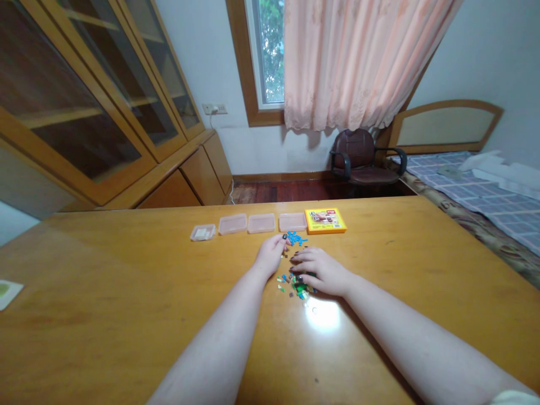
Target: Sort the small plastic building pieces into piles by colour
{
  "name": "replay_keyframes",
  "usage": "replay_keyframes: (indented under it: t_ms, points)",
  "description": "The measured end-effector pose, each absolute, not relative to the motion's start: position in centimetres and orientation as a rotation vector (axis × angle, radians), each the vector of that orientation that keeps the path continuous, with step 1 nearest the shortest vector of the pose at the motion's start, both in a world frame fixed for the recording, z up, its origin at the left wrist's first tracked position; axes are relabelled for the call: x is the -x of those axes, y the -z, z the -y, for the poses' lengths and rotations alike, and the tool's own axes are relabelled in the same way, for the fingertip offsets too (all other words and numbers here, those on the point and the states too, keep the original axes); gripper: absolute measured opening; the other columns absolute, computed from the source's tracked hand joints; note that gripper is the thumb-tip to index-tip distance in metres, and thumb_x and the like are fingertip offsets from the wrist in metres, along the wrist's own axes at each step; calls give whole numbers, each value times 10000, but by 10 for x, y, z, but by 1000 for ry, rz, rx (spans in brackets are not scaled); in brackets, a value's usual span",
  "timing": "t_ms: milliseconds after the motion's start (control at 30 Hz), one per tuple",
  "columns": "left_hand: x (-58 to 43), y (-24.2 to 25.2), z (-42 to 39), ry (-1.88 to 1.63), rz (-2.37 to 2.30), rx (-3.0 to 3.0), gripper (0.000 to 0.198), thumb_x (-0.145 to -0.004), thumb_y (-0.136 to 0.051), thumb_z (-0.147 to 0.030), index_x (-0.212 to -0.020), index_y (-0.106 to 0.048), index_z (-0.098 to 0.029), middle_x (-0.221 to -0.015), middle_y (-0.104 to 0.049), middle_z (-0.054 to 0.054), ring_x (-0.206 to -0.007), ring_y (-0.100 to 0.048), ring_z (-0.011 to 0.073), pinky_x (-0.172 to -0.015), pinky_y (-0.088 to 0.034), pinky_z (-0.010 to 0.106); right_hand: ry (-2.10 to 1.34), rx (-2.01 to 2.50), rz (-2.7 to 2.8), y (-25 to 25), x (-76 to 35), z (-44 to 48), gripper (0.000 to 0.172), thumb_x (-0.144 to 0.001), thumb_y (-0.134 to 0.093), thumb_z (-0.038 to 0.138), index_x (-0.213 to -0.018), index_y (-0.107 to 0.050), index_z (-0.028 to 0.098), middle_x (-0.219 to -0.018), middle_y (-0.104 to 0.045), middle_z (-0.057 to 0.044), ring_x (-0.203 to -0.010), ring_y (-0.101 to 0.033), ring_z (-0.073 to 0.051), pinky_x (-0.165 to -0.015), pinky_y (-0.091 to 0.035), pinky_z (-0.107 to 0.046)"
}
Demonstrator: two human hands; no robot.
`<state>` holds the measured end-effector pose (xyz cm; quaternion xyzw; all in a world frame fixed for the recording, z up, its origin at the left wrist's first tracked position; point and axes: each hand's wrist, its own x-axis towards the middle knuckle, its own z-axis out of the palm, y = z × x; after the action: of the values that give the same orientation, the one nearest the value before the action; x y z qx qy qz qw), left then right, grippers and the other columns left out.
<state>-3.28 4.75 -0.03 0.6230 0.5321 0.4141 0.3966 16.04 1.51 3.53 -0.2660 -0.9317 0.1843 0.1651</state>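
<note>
Both my arms reach across a wooden table [126,281]. My left hand [270,254] has its fingers pinched together at the edge of a small heap of blue pieces [296,239]; what it pinches is too small to name. My right hand [323,270] lies palm down with fingers curled over a scatter of tiny green, blue and dark pieces [295,284]. Whether it holds one is hidden. Just beyond the hands sits a yellow box [325,220] with a picture on its lid.
A row of clear plastic trays [247,224] lies left of the yellow box, with a smaller one [203,232] at the end. A pale card [7,292] sits at the table's left edge. Behind stand a glass-fronted cabinet [105,112], a dark chair [363,160] and a bed [485,191].
</note>
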Motion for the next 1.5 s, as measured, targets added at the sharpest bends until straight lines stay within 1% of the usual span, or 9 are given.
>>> replay_keyframes:
  t_ms: [133, 300, 433, 533, 700, 867, 1133, 1367, 1500]
  points:
    - [33, 2, -48, -1036, -1340, -1596, 291, -845, -374, -330, -808, -611, -164, -665, -554, -1, -639, -521, 129, -619, -414, 235, -473, 791, 2683, -32, -161, -17, 334, -885, -461, 405, -1137, -626, 259, -1285, -530, -61, -1229, -389, -243, -1041, -248, -452]
    - [33, -1, -47, -1032, -1352, -1605, 278, -837, -392, -329, -794, -607, -156, -654, -556, -2, -624, -523, 129, -622, -410, 241, -373, 1111, 2580, -28, -160, -20, 411, -880, -463, 406, -1221, -564, 201, -1306, -503, -101, -1250, -346, -283, -1053, -205, -508]
    - [34, 1, -48, -1041, -1347, -1618, 287, -840, -389, -332, -796, -613, -159, -657, -561, -2, -641, -522, 133, -638, -414, 245, -475, 883, 2646, -33, -161, -16, 391, -861, -498, 401, -1207, -575, 236, -1278, -525, -75, -1240, -364, -240, -1058, -226, -452]
    - [34, 5, -49, -1027, -1355, -1593, 310, -852, -372, -348, -826, -618, -162, -669, -568, 0, -651, -525, 134, -632, -417, 243, -576, 641, 2762, -37, -159, -11, 400, -825, -538, 465, -1183, -595, 297, -1319, -487, -56, -1287, -302, -254, -1048, -235, -455]
    - [33, 6, -49, -1034, -1331, -1588, 301, -851, -378, -349, -818, -612, -162, -665, -570, 0, -637, -529, 133, -621, -415, 242, -455, 832, 2781, -33, -158, -11, 464, -843, -489, 509, -1255, -530, 300, -1425, -354, -78, -1328, -199, -299, -1060, -144, -528]
    - [33, -1, -47, -1045, -1340, -1600, 275, -834, -399, -337, -789, -607, -163, -665, -568, 1, -641, -529, 135, -631, -414, 242, -364, 1121, 2657, -25, -160, -18, 450, -888, -426, 454, -1278, -507, 245, -1383, -409, -102, -1302, -253, -285, -1059, -165, -531]
    - [34, 1, -49, -1078, -1352, -1592, 295, -835, -384, -359, -772, -599, -166, -660, -543, 0, -651, -511, 131, -645, -403, 237, -359, 1041, 2632, -28, -161, -18, 403, -887, -435, 444, -1217, -565, 252, -1324, -477, -86, -1269, -309, -272, -1060, -177, -515]
    - [33, 3, -53, -1178, -1290, -1329, 324, -823, -397, -408, -776, -597, -157, -600, -489, -28, -501, -407, 84, -501, -336, 201, -388, 884, 2819, -34, -149, -7, 619, -818, -467, 594, -1353, -403, 290, -1491, -203, -95, -1340, -140, -328, -1059, -83, -559]
    - [32, 1, -53, -1218, -1263, -1253, 309, -811, -415, -400, -755, -591, -151, -581, -477, -37, -489, -401, 77, -502, -339, 201, -340, 908, 2842, -32, -142, -3, 603, -821, -450, 607, -1338, -426, 297, -1504, -166, -88, -1349, -107, -343, -1056, -50, -570]
